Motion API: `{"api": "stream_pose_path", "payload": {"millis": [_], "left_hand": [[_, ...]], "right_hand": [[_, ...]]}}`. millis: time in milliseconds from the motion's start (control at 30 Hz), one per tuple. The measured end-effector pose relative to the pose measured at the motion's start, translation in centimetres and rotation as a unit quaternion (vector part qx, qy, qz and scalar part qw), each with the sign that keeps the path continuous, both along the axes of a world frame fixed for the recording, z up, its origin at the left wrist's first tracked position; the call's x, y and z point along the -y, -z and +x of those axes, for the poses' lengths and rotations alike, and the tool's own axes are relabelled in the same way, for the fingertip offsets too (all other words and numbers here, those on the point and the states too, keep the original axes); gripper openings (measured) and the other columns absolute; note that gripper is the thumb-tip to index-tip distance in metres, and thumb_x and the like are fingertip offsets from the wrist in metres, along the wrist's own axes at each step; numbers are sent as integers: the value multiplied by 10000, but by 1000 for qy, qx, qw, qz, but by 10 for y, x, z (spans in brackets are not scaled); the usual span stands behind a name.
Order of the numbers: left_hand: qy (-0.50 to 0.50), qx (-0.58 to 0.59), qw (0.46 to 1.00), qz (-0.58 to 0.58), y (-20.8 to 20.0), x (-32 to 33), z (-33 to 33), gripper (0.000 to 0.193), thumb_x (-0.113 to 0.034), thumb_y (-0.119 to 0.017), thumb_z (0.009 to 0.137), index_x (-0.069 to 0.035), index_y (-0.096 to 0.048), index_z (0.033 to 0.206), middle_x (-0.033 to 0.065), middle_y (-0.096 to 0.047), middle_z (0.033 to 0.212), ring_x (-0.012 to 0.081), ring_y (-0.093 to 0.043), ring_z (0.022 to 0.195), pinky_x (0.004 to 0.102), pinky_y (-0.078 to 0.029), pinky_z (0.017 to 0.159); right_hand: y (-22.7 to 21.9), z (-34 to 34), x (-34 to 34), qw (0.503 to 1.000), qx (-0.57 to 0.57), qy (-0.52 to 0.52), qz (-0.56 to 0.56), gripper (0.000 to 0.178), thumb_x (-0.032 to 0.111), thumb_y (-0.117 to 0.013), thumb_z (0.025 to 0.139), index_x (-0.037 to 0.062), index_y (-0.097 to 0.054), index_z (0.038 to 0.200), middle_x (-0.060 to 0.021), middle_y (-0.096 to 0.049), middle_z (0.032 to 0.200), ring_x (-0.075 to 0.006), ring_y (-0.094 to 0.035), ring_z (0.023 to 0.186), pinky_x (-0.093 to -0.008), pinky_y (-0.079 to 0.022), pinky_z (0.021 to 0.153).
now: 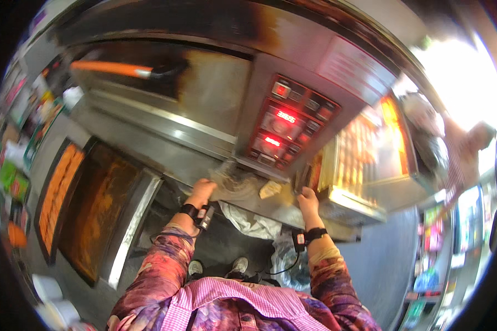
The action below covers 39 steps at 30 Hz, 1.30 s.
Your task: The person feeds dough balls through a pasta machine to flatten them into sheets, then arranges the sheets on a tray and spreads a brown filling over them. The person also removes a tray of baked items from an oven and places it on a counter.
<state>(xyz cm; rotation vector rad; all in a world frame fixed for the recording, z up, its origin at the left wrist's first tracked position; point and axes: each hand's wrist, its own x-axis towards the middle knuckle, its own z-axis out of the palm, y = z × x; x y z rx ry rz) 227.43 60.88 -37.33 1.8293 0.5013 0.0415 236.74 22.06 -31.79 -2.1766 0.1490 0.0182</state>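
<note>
My left hand (202, 190), fingers curled closed, is at the front edge of a metal ledge (246, 205) below the oven panel. A crumpled, see-through plastic-like thing (233, 185) lies right beside it; I cannot tell whether the fingers hold it. My right hand (308, 199) is closed at the ledge's right end, against a small dark upright piece (302, 180) next to the lit glass case (364, 160). What its fingers grip is hidden. Between the hands a pale yellowish piece (270, 190), perhaps bread, rests on the ledge.
Ahead stands a metal oven with a door (215, 94), an orange handle (111, 68) and a control panel (279, 127) with red displays. At left are browned dark trays (96, 204). A white cloth (251, 222) hangs under the ledge; a clear plastic bag (290, 262) sits below.
</note>
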Motion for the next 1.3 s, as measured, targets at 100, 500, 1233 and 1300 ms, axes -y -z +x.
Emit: {"api": "stream_pose_path", "payload": {"millis": [100, 500, 1233, 1300], "left_hand": [[-69, -72, 873, -478, -28, 15, -9, 76, -63, -608, 769, 11, -627, 775, 69, -612, 712, 218, -567, 651, 341, -447, 605], [-139, 342, 660, -655, -171, -50, -172, 354, -217, -484, 935, -7, -550, 1211, 143, -597, 1204, 301, -572, 1093, 474, -424, 1002], [-183, 301, 764, -540, -344, -135, 28, 244, -187, -517, 941, -25, -526, 1124, 131, -569, 1198, 201, -586, 1000, 317, -485, 913], [-205, 293, 772, -526, -331, -137, 22, 246, -186, -520, 937, -26, -529, 1124, 129, -573, 1192, 201, -587, 1000, 315, -484, 911]], "right_hand": [[26, 36, -3, 999, -30, 10, -7, 470, 141, -635, 738, -9, -578, 1180, -200, -614, 1172, -303, -580, 1115, -353, -431, 970], [74, 100, -12, 967, -42, -57, -245, 818, -31, -648, 718, -62, -207, 1407, -278, -527, 1221, -347, -572, 1105, -340, -461, 928], [-101, -145, 54, 928, -285, 45, 235, 264, -23, -549, 715, 31, -531, 973, -53, -489, 573, -161, -470, 426, -297, -387, 373], [-116, -159, 56, 918, -275, 25, 283, 313, -14, -553, 726, 39, -539, 1035, -40, -491, 574, -152, -471, 427, -296, -389, 374]]}}
